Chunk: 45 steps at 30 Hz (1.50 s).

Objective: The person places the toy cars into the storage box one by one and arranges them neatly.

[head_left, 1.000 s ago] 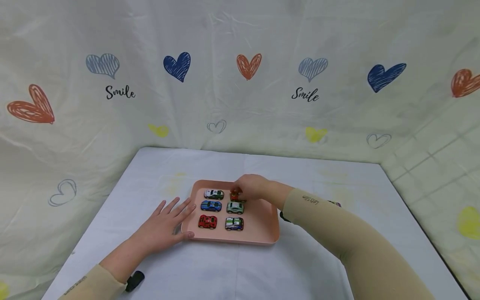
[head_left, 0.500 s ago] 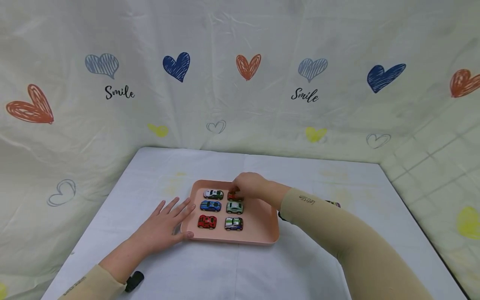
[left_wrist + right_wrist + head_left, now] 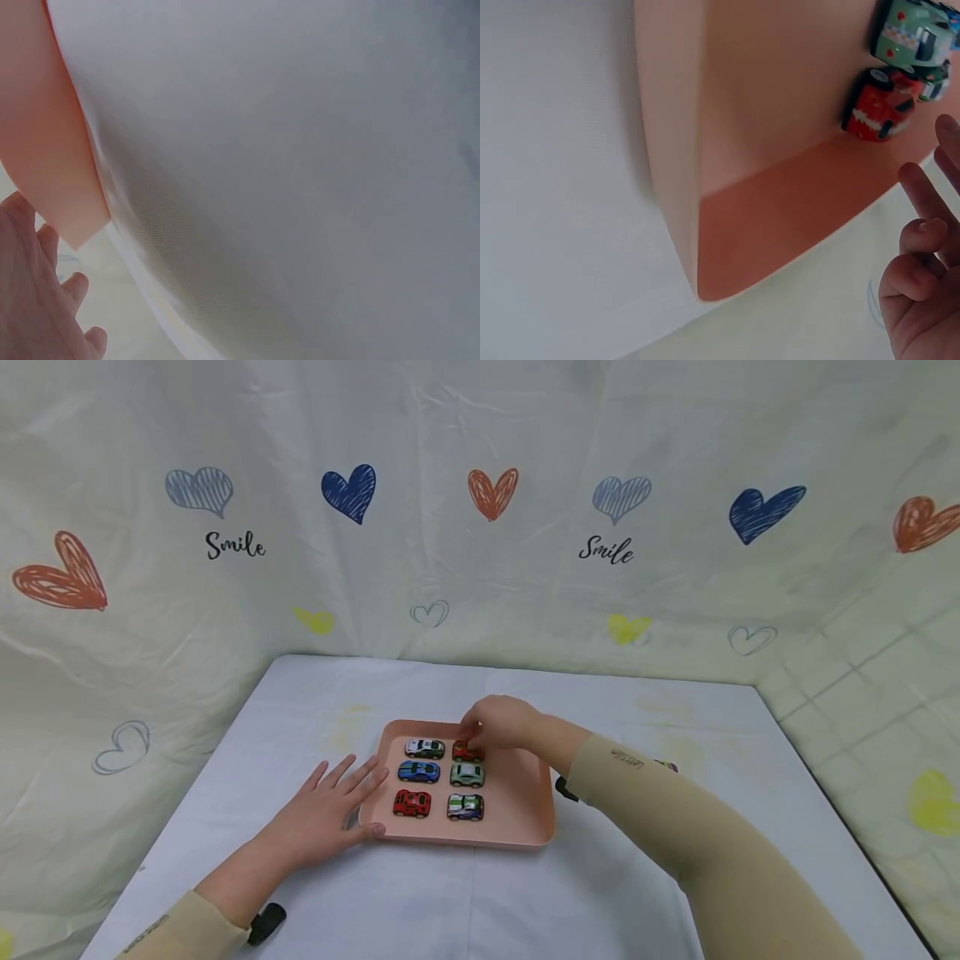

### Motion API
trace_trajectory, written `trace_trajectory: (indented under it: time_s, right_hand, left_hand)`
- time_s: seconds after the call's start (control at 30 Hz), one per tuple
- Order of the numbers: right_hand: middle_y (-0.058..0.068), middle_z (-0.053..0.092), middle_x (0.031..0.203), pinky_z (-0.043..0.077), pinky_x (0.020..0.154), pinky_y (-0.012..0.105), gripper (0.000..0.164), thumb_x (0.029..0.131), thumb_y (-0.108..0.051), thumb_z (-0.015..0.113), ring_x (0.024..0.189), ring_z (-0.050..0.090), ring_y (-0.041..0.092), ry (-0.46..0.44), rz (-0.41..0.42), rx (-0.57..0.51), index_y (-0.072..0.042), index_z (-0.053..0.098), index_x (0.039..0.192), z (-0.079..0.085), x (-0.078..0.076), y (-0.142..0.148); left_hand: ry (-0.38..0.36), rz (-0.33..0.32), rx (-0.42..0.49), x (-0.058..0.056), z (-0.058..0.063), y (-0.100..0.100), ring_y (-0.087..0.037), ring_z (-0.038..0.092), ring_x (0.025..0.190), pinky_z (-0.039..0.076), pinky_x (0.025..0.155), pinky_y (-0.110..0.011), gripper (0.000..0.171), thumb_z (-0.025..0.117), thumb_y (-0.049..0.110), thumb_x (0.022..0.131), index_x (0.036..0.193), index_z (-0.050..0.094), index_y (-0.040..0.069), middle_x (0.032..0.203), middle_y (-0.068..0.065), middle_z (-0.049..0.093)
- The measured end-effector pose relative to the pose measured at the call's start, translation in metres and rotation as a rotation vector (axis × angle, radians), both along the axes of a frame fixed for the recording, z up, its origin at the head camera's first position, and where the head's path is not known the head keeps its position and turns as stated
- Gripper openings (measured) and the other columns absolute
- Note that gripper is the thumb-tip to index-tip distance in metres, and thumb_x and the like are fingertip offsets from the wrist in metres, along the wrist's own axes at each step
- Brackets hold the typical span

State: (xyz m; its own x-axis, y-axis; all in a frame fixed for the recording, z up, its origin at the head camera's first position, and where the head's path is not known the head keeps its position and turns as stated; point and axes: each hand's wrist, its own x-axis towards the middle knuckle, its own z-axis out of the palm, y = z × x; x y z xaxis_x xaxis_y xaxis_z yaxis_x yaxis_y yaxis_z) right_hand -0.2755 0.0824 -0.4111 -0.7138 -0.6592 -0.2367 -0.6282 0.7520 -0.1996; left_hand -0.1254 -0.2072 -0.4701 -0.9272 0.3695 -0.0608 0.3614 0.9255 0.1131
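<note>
A pink tray (image 3: 521, 802) holds two columns of toy cars. On its left side are a white-and-black car (image 3: 424, 748), a blue car (image 3: 418, 772) and a red car (image 3: 412, 803). The right column has a red car (image 3: 463, 752) at the back, a pale green car (image 3: 467, 775) and a white, green and blue car (image 3: 465, 807). My left hand (image 3: 322, 818) rests with spread fingers at the tray's left rim. Just over the back red car is my right hand (image 3: 501, 722); the right wrist view shows its fingers apart from that car.
Partly hidden by the right sleeve, a dark object (image 3: 566, 789) lies right of the tray. A small colourful object (image 3: 666, 766) shows behind the same sleeve. The table (image 3: 420, 902) backs onto a heart-printed curtain (image 3: 525, 577).
The back red car has shifted slightly left into line with the pale green one. My right hand has let go of it and risen a little. My left hand stays put.
</note>
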Motion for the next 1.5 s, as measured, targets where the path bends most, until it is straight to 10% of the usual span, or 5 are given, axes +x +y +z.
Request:
trace_trajectory:
  time_s: [0.5, 1.07, 1.5]
  right_hand:
    - [-0.007, 0.070, 0.104, 0.052, 0.093, 0.034, 0.029, 0.091, -0.026, 0.074, 0.107, 0.064, 0.022, -0.010, 0.018, -0.161, -0.021, 0.074, 0.120, 0.017, 0.007, 0.032]
    - [-0.007, 0.070, 0.109, 0.052, 0.087, 0.037, 0.030, 0.093, -0.029, 0.071, 0.107, 0.061, 0.024, -0.028, -0.148, -0.230, -0.025, 0.072, 0.123, 0.018, 0.022, 0.079]
    - [0.003, 0.071, 0.114, 0.047, 0.063, 0.031, 0.037, 0.088, -0.029, 0.077, 0.079, 0.050, 0.017, -0.050, -0.250, -0.294, -0.021, 0.072, 0.124, 0.009, 0.032, 0.147]
  left_hand:
    - [0.034, -0.013, 0.026, 0.001, -0.006, -0.001, -0.036, 0.020, 0.149, 0.011, 0.119, -0.060, 0.092, 0.046, 0.081, 0.083, 0.156, 0.033, 0.026, 0.163, 0.001, 0.025]
    - [0.004, -0.002, 0.004, 0.002, 0.000, 0.001, -0.037, 0.019, 0.149, 0.010, 0.120, -0.060, 0.089, 0.055, 0.073, 0.086, 0.157, 0.031, 0.026, 0.164, 0.001, 0.024]
    - [0.018, -0.008, 0.011, 0.000, -0.002, 0.001, -0.036, 0.019, 0.149, 0.010, 0.119, -0.060, 0.088, 0.055, 0.073, 0.086, 0.156, 0.033, 0.025, 0.163, 0.001, 0.026]
